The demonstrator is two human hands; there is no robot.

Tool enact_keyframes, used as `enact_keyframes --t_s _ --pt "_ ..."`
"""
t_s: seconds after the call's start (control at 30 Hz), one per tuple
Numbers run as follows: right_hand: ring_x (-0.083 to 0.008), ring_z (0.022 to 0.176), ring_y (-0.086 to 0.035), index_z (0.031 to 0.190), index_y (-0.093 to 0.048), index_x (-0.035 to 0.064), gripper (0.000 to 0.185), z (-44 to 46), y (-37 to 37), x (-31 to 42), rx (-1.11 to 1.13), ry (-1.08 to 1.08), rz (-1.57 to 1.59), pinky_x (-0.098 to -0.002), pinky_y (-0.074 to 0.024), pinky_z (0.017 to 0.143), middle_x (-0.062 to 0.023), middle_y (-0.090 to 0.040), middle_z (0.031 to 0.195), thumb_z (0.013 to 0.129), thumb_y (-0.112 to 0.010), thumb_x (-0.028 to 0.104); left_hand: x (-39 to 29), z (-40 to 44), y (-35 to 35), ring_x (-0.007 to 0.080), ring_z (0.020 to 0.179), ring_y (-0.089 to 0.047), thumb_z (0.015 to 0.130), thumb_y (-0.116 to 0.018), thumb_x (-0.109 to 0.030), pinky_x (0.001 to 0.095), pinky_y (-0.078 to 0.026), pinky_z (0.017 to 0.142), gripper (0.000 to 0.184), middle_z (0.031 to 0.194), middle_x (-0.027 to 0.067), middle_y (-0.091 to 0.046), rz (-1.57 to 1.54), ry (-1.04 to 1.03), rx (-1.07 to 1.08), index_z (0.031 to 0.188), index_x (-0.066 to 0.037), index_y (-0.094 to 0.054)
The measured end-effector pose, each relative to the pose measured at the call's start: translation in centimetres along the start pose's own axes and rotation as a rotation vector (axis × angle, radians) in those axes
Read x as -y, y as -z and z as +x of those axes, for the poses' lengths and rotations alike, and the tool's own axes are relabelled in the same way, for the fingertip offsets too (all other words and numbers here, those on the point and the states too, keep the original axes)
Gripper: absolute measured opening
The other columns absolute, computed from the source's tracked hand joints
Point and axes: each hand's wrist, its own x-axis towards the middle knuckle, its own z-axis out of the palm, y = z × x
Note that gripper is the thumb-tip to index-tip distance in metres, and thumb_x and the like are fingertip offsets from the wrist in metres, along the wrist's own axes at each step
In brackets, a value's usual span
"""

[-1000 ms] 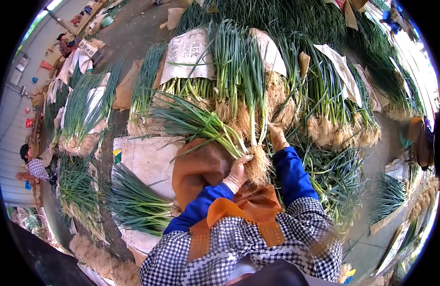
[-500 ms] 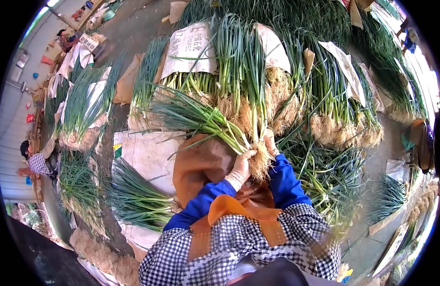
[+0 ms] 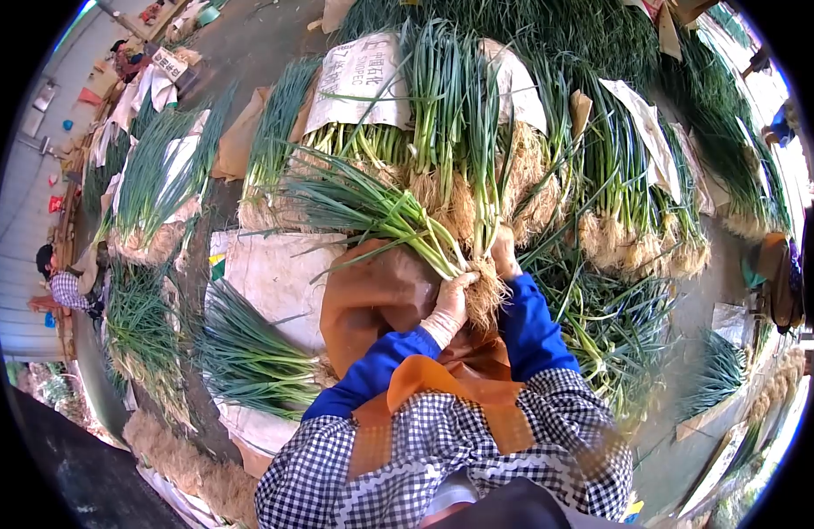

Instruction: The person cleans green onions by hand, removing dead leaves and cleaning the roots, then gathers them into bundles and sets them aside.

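Observation:
My left hand [image 3: 450,310] is closed around the root end of a bunch of green onions [image 3: 385,219], whose leaves fan out to the upper left. My right hand [image 3: 505,255] is curled around the lower stems of upright green onions [image 3: 483,198], right beside the left one. Pale, tangled roots [image 3: 488,293] hang between the two hands. The right fingertips are partly hidden by stems and roots. Under the hands, a brown apron [image 3: 371,295] covers my lap.
Rows of green onions [image 3: 614,167] stand ahead, some under a white printed sack [image 3: 358,84]. To the left, more green onions [image 3: 257,353] lie on a white sheet [image 3: 270,264]. Loose leaves [image 3: 601,322] pile up at my right. A person [image 3: 67,278] works at far left.
My right hand has shifted slightly upward along the stems. The left hand keeps its hold on the bunch, and the whole view has tilted a little.

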Motion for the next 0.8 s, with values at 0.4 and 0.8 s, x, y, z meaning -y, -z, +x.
enact_keyframes --t_s 0.4,0.8 --pt "-0.0212 0.068 -0.061 0.086 -0.064 0.0095 0.018 -13.2 16.2 7.8 0.503 -0.767 -1.274 -0.0322 -0.047 0.062 -0.011 -0.063 0.076 0.082 -0.06 0.027 -2.2 0.1 -0.8 0.0213 0.081 -0.06 0.075 -0.053 -0.002 0.0365 -0.051 0.078 0.015 0.085 0.0069 -0.061 -0.339 0.166 0.035 0.089 -0.005 -0.058" --pt "-0.0086 0.06 -0.05 0.104 -0.059 0.0063 0.03 -0.9 2.2 8.7 -0.055 -0.63 0.633 -0.0232 -0.0376 0.051 0.001 -0.058 0.078 0.088 -0.054 0.031 -1.6 0.0 0.1 0.0219 0.088 -0.06 0.078 -0.054 -0.003 0.0361 -0.049 0.082 0.022 0.095 0.0086 -0.062 -0.227 0.22 0.014 0.099 -0.003 -0.057"
